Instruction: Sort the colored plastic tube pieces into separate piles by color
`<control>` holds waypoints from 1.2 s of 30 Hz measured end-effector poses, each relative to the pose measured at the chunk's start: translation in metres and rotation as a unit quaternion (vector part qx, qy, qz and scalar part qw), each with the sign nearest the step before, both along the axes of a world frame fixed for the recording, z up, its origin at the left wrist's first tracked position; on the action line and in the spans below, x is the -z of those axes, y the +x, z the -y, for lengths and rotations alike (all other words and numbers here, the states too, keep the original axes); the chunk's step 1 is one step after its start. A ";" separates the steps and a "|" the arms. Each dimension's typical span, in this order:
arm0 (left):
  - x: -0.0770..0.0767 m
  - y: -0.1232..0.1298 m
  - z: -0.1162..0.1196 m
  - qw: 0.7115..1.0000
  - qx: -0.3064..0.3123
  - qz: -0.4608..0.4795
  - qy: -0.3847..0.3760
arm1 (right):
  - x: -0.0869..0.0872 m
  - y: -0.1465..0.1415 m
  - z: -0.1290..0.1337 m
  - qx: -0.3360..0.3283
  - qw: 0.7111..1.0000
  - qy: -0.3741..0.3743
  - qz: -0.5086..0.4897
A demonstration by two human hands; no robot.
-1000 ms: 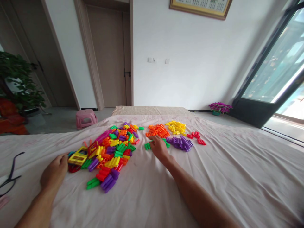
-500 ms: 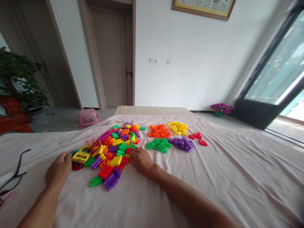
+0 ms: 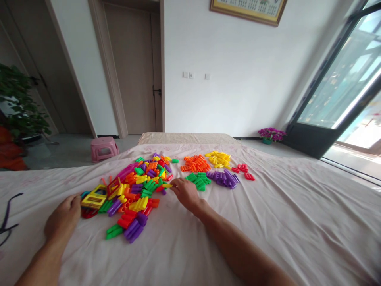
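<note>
A mixed heap of plastic building pieces [image 3: 138, 202] in red, green, purple, orange and yellow lies on the cloth. At its right edge my right hand [image 3: 186, 193] pinches a small yellow piece [image 3: 167, 186] between thumb and fingers. My left hand [image 3: 63, 214] rests at the heap's left side, fingers curled against the edge of a yellow frame-shaped piece [image 3: 94, 198]; what its fingertips hold is hidden. Beyond the right hand lie single-colour groups: green pieces [image 3: 200, 181], orange pieces [image 3: 195, 163], yellow pieces [image 3: 218, 159], purple pieces [image 3: 224, 178] and a few red pieces [image 3: 244, 171].
A pale, creased cloth [image 3: 282, 222] covers the broad surface. Eyeglasses [image 3: 8, 228] lie at the left edge. Behind stand a pink stool [image 3: 104, 149], a door [image 3: 133, 71], a leafy plant [image 3: 20, 99] and purple flowers [image 3: 271, 134].
My right hand has drawn back from the heap to the right, with a yellow piece now showing in its fingers. The left hand stays by the frame-shaped piece. The view has shifted slightly.
</note>
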State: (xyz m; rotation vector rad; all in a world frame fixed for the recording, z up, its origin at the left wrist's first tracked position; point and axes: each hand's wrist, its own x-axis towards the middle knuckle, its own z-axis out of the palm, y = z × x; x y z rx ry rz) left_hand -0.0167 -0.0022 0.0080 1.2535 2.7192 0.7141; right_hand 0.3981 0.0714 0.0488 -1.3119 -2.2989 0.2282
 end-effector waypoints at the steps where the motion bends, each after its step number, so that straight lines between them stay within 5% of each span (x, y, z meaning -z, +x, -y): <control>1: 0.000 0.000 0.000 1.000 -0.004 0.005 -0.007 | -0.005 0.011 -0.006 0.030 0.999 -0.002 -0.017; 11: -0.001 0.000 -0.002 1.000 -0.014 0.025 -0.013 | -0.048 0.142 -0.087 0.347 0.937 0.009 -0.047; 15: 0.001 -0.002 -0.003 0.999 -0.011 0.029 -0.008 | -0.050 0.161 -0.097 0.389 0.918 0.007 -0.076; 19: 0.000 -0.001 -0.003 0.999 -0.016 0.030 -0.006 | -0.029 0.128 -0.085 0.291 0.951 0.002 -0.105; 23: -0.004 0.004 -0.001 0.999 -0.016 0.034 -0.002 | -0.010 0.063 -0.049 0.101 0.990 -0.019 -0.095; 29: -0.009 0.009 0.001 0.999 -0.014 0.034 0.003 | -0.016 -0.018 0.020 -0.163 0.986 0.023 -0.009; 36: -0.008 0.009 0.002 0.999 -0.013 0.044 0.000 | -0.006 -0.062 0.036 -0.242 0.966 0.063 0.059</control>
